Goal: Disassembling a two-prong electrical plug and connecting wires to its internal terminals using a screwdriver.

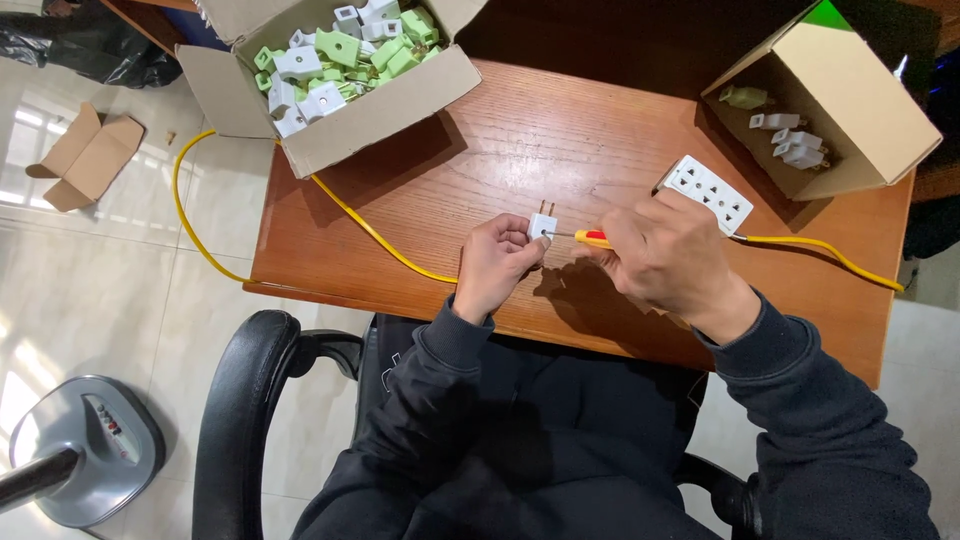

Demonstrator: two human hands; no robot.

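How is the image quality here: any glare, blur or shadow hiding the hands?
Head view: sharp, evenly lit; the left hand and right hand cast soft shadows on the table; glare only on the floor tiles; edges bend slightly from the wide lens.

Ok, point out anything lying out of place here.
A flattened cardboard box lies on the floor at left, away from the desk. The yellow cable droops off the desk edge in a loop. Nothing looks spilled or broken.

White plug — yellow cable.
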